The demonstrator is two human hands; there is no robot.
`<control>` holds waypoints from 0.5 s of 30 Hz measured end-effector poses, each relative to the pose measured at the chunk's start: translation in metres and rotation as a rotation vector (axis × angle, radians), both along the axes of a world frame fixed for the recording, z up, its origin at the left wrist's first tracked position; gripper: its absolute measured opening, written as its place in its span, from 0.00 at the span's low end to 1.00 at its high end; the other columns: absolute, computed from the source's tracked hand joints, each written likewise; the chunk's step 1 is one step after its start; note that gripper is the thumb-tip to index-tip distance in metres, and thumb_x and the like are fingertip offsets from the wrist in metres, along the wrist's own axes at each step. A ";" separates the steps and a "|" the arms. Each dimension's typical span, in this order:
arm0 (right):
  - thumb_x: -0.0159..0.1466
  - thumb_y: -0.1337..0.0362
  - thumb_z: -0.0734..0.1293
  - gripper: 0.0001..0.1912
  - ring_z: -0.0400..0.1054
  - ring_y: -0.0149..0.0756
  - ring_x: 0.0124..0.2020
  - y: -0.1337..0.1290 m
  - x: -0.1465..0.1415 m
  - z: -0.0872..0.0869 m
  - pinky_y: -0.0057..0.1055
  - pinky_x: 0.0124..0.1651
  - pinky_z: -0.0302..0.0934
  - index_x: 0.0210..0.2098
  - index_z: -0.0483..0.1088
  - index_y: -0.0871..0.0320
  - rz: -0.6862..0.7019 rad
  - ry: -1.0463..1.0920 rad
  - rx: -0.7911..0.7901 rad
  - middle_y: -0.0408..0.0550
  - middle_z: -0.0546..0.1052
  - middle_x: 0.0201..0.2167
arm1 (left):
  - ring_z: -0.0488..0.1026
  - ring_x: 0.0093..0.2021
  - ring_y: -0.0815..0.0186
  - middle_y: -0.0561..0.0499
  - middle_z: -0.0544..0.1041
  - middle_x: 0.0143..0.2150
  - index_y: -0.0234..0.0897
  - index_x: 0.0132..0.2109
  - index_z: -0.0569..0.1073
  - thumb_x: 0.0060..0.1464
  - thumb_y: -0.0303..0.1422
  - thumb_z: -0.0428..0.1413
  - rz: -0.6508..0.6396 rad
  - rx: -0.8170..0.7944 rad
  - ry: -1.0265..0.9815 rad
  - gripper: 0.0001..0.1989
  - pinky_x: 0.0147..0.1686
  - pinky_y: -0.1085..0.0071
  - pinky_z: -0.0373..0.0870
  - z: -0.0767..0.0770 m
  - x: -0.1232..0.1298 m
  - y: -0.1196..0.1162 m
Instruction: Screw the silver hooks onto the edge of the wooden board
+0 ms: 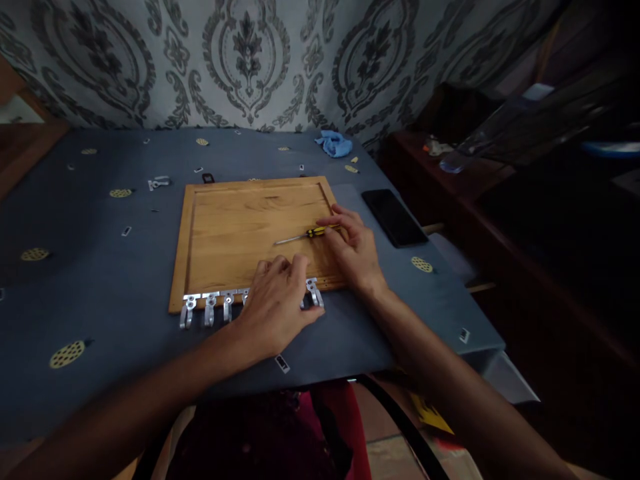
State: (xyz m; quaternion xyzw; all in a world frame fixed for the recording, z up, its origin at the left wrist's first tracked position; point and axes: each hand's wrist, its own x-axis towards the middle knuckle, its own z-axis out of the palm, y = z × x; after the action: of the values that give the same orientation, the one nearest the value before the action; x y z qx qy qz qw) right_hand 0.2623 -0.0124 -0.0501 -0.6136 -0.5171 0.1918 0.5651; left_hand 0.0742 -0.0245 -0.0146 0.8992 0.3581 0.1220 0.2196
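Observation:
A framed wooden board (235, 227) lies flat on the blue tablecloth. Along its near edge runs a metal strip with several silver hooks (210, 308). My left hand (277, 303) rests with curled fingers over the right part of that strip, hiding some of the hooks; its thumb reaches beside the hook at the right end. Between the thumb and fingers of my right hand (353, 250) is the yellow and black handle of a screwdriver (315, 232), whose shaft points left over the board.
Right of the board lies a black phone (395, 217). A crumpled blue cloth (334, 143) is at the back of the table (120, 280). A loose silver hook (159, 182) lies beyond the board's left side. At the far right stands a dark red shelf (480, 193) with a clear bottle.

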 end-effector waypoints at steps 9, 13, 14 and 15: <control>0.62 0.74 0.61 0.15 0.65 0.50 0.62 -0.057 -0.004 0.005 0.59 0.62 0.60 0.37 0.77 0.53 0.238 -0.570 0.006 0.52 0.76 0.53 | 0.72 0.51 0.51 0.44 0.77 0.48 0.38 0.50 0.61 0.52 0.36 0.65 -0.007 0.029 0.001 0.25 0.51 0.54 0.65 -0.001 0.001 0.001; 0.64 0.74 0.61 0.17 0.65 0.51 0.62 -0.064 -0.004 -0.001 0.61 0.61 0.61 0.40 0.78 0.50 0.263 -0.644 0.031 0.51 0.76 0.54 | 0.72 0.51 0.50 0.44 0.77 0.47 0.38 0.51 0.61 0.53 0.36 0.65 -0.008 0.016 0.022 0.24 0.51 0.54 0.65 0.000 0.001 0.001; 0.64 0.74 0.61 0.18 0.65 0.50 0.62 -0.064 -0.004 -0.002 0.60 0.61 0.62 0.41 0.79 0.49 0.268 -0.648 0.034 0.51 0.76 0.54 | 0.72 0.51 0.50 0.44 0.77 0.47 0.38 0.50 0.61 0.53 0.36 0.65 -0.008 0.014 0.023 0.24 0.50 0.54 0.65 0.000 0.001 0.001; 0.65 0.74 0.61 0.18 0.65 0.50 0.62 -0.064 -0.004 -0.003 0.60 0.60 0.63 0.41 0.79 0.48 0.272 -0.650 0.038 0.51 0.76 0.54 | 0.72 0.51 0.50 0.45 0.77 0.47 0.38 0.50 0.61 0.53 0.36 0.65 -0.009 0.012 0.020 0.24 0.50 0.54 0.65 0.000 0.001 0.001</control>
State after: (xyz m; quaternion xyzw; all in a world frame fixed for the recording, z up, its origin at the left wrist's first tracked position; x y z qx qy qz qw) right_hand 0.2580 -0.0764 -0.0528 -0.5575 -0.7502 0.0503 0.3518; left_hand 0.0750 -0.0238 -0.0149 0.9032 0.3556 0.1143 0.2114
